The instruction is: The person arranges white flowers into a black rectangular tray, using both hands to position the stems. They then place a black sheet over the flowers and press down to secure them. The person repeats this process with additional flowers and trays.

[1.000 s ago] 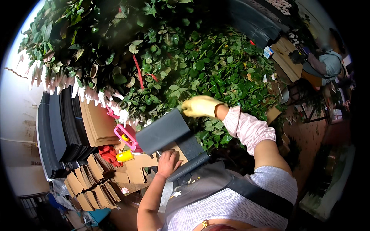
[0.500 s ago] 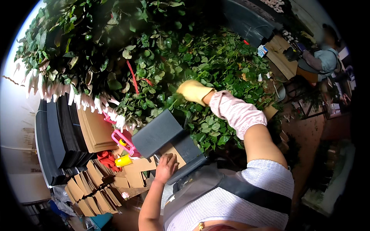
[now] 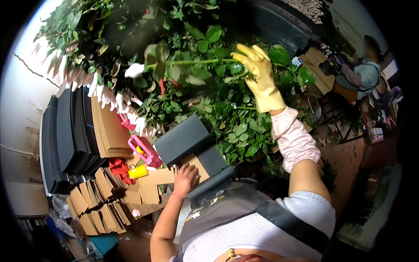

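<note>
My right hand (image 3: 258, 78), in a yellow rubber glove with a pink sleeve cover at the wrist, holds a long-stemmed rose (image 3: 200, 62) near the leafy end of its stem. The stem lies nearly level, with a pale bud (image 3: 134, 70) at its left end. My bare left hand (image 3: 186, 178) rests flat, fingers stretched out, on a brown cardboard sheet (image 3: 200, 167). That sheet lies on a dark grey board (image 3: 214, 159), beside a raised dark grey block-like piece (image 3: 182, 140). Below the rose spreads a heap of leafy green stems (image 3: 240, 135).
Pale rose heads (image 3: 98, 91) hang from a big stack at left. Beside them stand dark grey sheets (image 3: 67, 131) and brown cardboard (image 3: 109, 131). A pink tool-like frame (image 3: 146, 152), yellow cylinder (image 3: 138, 171), red cloth (image 3: 120, 169) and cut cardboard pieces (image 3: 98, 192) lie nearby. Another person (image 3: 366, 72) works at right.
My right hand has risen from the leaf heap and moved right and away, drawing out a rose. My left hand stays on the cardboard, its fingers slightly more spread.
</note>
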`<state>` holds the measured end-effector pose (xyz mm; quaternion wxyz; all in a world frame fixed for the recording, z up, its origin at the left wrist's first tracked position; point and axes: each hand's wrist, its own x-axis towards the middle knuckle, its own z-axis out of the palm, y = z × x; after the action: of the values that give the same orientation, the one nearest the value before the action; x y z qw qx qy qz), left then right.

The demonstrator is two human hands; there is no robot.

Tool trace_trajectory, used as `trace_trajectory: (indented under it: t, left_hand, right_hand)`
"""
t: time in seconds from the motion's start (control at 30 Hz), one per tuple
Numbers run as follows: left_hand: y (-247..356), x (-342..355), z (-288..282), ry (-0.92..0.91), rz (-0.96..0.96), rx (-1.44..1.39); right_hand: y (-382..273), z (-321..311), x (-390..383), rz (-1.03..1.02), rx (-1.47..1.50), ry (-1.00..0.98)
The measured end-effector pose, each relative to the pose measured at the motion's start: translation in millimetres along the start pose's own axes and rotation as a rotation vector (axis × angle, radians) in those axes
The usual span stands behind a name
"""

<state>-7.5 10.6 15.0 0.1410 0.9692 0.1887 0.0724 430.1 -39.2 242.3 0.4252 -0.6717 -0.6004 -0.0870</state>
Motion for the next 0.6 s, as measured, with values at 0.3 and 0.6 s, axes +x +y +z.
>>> trace_trajectory:
  t: [0.3,0.6]
  left_hand:
    - [-10,-13,9,-0.011,-0.214,-0.446]
    - [-6,-12,-4,-0.102,-0.161,-0.444]
  right_hand:
    - [-6,-14,-157,0.263,0.045,-0.833]
    - [-7,35,-113,-0.005,-0.687,-0.973]
